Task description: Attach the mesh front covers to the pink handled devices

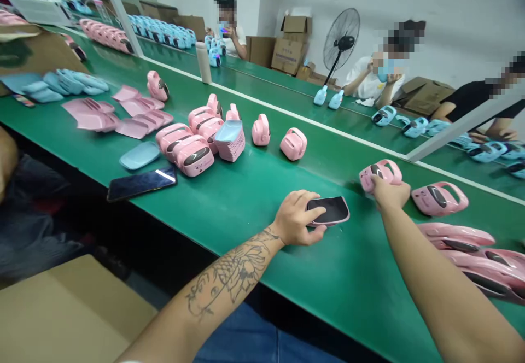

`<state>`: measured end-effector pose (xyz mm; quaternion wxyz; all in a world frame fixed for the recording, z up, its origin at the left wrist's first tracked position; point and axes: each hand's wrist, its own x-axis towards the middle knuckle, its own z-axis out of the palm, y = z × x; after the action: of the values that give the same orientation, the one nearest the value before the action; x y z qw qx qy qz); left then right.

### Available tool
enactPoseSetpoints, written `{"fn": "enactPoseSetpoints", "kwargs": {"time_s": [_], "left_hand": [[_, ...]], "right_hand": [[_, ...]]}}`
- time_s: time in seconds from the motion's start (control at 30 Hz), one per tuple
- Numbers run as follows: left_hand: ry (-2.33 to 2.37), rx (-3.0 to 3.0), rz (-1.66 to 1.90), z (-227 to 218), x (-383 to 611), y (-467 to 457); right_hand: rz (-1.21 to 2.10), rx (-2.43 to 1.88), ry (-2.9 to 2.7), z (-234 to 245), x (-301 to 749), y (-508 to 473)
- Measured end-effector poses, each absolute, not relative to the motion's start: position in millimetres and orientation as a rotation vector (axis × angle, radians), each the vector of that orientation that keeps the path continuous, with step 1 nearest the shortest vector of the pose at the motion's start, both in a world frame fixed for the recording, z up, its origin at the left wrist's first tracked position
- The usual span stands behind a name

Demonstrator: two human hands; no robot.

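Observation:
My left hand [298, 218] grips a flat pink-rimmed piece with a dark face [335, 210] low over the green table, thumb across its face. To the right, my right hand [389, 191] is closed on a small pink plastic casing with a loop handle [391, 170]. A similar pink casing with a dark window [441, 199] lies just right of that hand. More pink casings [459, 237] lie beside my right forearm, partly hidden by it. Left of my hands stand two single pink casings, one of them a rounded handled casing [294, 144].
Farther left are clustered pink casings [192, 155], a stack of thin pink plates [232, 147] topped with blue, a blue plate [139, 156] and a phone [141, 183]. A white rail [262, 99] runs along the table. Across it, people handle blue casings; a fan [343, 41] stands behind.

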<state>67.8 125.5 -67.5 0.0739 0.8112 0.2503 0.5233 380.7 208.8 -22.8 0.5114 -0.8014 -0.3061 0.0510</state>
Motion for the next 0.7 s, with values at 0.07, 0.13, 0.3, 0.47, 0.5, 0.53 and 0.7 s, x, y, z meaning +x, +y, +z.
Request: {"fn": "enactPoseSetpoints", "kwargs": {"time_s": [0.07, 0.13, 0.3, 0.47, 0.5, 0.53, 0.7], "left_hand": [[0.739, 2.494, 1.526, -68, 72, 126], [0.755, 2.520, 1.463, -70, 76, 127], [0.715, 2.551, 1.416, -72, 81, 126], [0.731, 2.492, 1.332, -64, 83, 124], [0.760, 2.463, 1.336, -62, 82, 123], [0.794, 2.432, 1.357, -60, 81, 122], [0.790, 2.375, 1.618, -51, 77, 107]], "right_hand": [[0.104, -2.010, -0.622, -31, 382, 231], [0.106, -2.056, -0.549, -38, 382, 242], [0.045, -2.033, -0.592, -37, 380, 227], [-0.054, -1.830, -0.801, -22, 354, 154], [-0.032, -1.776, -0.838, -20, 343, 135], [0.000, -1.728, -0.861, -19, 332, 115], [0.681, -1.442, -0.953, -17, 270, 37]]}}
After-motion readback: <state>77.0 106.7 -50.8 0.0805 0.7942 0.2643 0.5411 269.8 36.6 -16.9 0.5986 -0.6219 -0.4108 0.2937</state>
